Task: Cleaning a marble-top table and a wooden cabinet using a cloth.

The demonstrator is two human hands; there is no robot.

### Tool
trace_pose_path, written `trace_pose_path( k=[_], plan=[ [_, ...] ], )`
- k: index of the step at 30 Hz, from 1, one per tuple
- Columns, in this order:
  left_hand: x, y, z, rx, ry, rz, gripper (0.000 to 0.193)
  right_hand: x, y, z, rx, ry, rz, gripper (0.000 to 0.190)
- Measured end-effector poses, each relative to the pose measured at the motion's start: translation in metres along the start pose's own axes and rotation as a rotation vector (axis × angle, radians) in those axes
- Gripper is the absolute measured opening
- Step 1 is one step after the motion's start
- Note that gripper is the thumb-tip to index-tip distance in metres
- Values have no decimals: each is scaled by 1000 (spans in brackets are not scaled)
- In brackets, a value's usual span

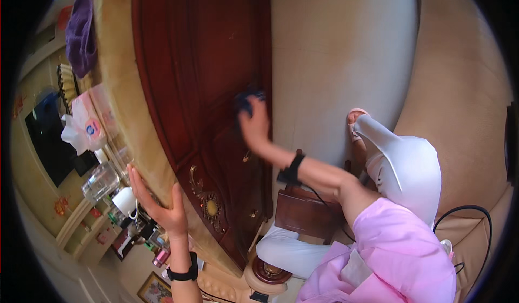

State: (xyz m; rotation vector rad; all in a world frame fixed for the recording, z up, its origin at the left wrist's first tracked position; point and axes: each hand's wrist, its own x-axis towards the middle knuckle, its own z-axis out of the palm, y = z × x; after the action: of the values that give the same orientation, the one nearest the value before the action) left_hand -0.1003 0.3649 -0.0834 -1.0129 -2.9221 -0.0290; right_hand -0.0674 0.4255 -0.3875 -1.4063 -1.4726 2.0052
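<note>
My right hand (255, 124) holds a bunched dark blue cloth (248, 100) against the reddish-brown carved wooden front (211, 59) of a cabinet. The hand and cloth look slightly blurred. At the cabinet's stone-patterned top (134, 100), my left hand (164, 209) rests along the edge, holding nothing. Its fingers lie over the top, with the thumb spread apart on the front side. Close to those fingers stand a white mug (125, 201) and a clear glass container (101, 182). Beneath my left hand sits a gilt ornament (211, 207) on the wood.
A pink tissue pack (87, 120) and a purple cloth (81, 35) lie along the top. A small wooden stool (306, 214) stands by my legs. Behind me is a tan sofa (454, 88); a pale tiled floor (336, 51) runs between. A black cable (488, 230) loops beside me.
</note>
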Motion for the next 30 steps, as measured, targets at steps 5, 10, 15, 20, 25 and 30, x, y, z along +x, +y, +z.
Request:
trace_pose_path(
  k=[5, 10, 15, 20, 25, 30],
  plan=[
    [-1, 1, -6, 0, 16, 3, 81, -50, -54, -20, 280, -301, -289, 57],
    [9, 9, 3, -12, 7, 21, 81, 55, 49, -23, -137, 37, -166, 53],
    [4, 5, -3, -20, 13, -28, 81, 95, 88, -34, -201, -220, -166, 54],
    [4, 1, -5, -3, -26, -36, 84, 211, 32, -9, -142, -3, -135, 44],
    [5, 3, 0, -11, -33, -41, 85, 395, -72, -21, -125, -62, -258, 51],
    [7, 4, 0, -1, -22, -43, 85, 380, -46, -17, -55, -195, -251, 66]
  ],
)
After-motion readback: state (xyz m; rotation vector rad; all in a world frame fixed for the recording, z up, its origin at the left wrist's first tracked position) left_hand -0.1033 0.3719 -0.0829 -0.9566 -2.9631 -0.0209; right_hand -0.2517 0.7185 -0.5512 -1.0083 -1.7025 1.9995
